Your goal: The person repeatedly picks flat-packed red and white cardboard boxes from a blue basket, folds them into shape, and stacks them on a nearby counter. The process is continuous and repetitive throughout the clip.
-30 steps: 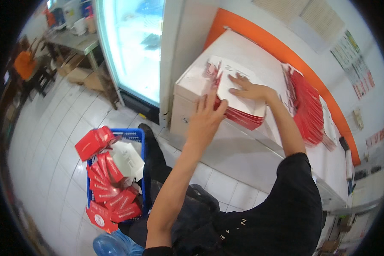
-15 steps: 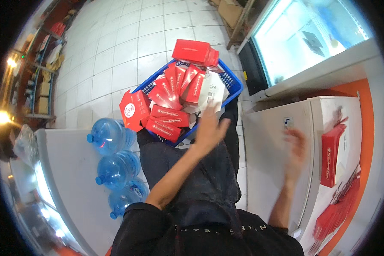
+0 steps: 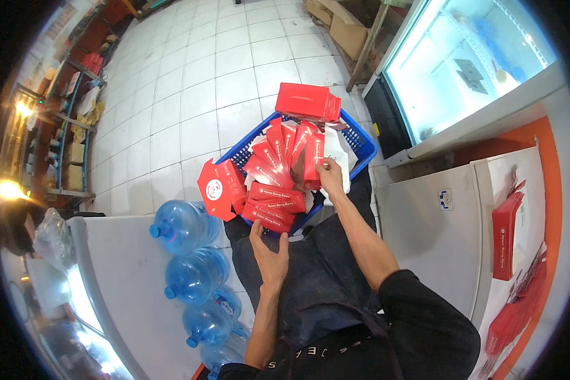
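Note:
A blue plastic basket [image 3: 365, 147] in front of my lap is heaped with flat red cardboard boxes [image 3: 269, 166], fanned out and overlapping. My right hand [image 3: 333, 179] pinches the near end of an upright red box [image 3: 313, 152] at the heap's right side. Under that hand lies a white box piece [image 3: 337, 152], partly covered. At the near edge of the basket my left hand [image 3: 271, 256] is open, thumb and fingers apart, its fingertips close to the lowest red boxes [image 3: 272, 218]. A red flap with a white round mark [image 3: 221, 189] sticks out at the left.
A bundle of red boxes [image 3: 305, 101] rests on the basket's far rim. Several blue water jugs [image 3: 187, 227] stand at my left beside a white appliance [image 3: 126, 285]. At the right are a white cabinet [image 3: 424, 234] with more red boxes [image 3: 508, 237] and a lit glass-front cooler [image 3: 462, 69].
My left hand has drawn back from the white piece to the basket's near edge. My right hand has come left from beside the white cabinet and taken hold of a red box.

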The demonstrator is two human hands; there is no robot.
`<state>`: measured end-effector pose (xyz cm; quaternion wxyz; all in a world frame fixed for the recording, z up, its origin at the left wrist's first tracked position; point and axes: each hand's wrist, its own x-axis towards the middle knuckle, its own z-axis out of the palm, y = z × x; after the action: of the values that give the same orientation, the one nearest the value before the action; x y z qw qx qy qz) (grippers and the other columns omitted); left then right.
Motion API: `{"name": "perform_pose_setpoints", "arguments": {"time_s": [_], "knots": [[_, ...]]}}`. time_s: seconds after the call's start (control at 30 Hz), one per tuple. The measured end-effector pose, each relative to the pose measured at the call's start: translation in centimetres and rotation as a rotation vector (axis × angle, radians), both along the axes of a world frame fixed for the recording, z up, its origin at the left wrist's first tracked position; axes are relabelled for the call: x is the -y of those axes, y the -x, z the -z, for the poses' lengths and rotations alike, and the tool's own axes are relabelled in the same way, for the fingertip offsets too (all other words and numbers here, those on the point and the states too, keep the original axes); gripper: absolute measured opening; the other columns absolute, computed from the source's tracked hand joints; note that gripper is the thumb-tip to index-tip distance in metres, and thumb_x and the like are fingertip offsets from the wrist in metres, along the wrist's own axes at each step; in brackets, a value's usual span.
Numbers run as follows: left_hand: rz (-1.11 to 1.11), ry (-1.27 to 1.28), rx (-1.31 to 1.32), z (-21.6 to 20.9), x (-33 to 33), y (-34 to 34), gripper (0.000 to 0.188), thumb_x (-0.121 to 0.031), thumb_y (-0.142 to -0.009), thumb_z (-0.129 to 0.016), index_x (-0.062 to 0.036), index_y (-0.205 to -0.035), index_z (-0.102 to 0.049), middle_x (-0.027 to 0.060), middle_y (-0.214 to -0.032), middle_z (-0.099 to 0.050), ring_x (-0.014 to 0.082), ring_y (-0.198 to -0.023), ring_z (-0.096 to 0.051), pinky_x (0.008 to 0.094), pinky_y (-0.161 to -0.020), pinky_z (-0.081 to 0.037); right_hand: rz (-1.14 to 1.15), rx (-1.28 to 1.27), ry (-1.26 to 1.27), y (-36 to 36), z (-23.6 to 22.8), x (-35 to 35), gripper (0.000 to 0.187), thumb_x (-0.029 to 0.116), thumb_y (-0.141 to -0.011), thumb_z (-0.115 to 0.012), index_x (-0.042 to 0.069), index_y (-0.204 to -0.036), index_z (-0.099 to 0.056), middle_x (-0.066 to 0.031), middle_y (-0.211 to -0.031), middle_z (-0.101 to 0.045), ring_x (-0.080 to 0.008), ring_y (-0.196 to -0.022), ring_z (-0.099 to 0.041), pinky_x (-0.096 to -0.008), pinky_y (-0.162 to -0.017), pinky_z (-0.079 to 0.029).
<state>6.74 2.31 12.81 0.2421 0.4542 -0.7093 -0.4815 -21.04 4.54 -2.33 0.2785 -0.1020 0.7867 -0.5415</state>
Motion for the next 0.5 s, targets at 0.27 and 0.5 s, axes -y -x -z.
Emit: {"name": "perform_pose_setpoints", "arguments": {"time_s": [0.27,0.5], "knots": [[0.015,-0.66,-0.277,-0.4,4.1,4.3,0.077,-0.047,-0.099,-0.067,0.0024,-0.149,-0.039,0.0236,-0.148,-0.05,0.0316,-0.14,-0.047,0.0426,-0.116,-0.038,-0.38,-0.191,-0.043,-9.9,-15.0,-11.7,0.031,0.018,-0.103,-0.062,-0.001,-0.127,-0.063,-0.0159,-0.098,-0.071,-0.0228,-0.086,-0.066,-0.0363,-0.081,-0.052],[0.139,-0.481,-0.163,8.5,8.7,11.7,0.072,-0.053,-0.096,-0.069,0.0046,-0.137,-0.054,0.021,-0.127,-0.063,0.0254,-0.117,-0.062,0.037,-0.096,-0.049,-0.242,-0.204,-0.044,-9.8,-16.9,-10.9,0.031,0.018,-0.104,-0.059,-0.002,-0.128,-0.062,-0.0201,-0.107,-0.073,-0.0274,-0.089,-0.07,-0.0385,-0.08,-0.055]]}}
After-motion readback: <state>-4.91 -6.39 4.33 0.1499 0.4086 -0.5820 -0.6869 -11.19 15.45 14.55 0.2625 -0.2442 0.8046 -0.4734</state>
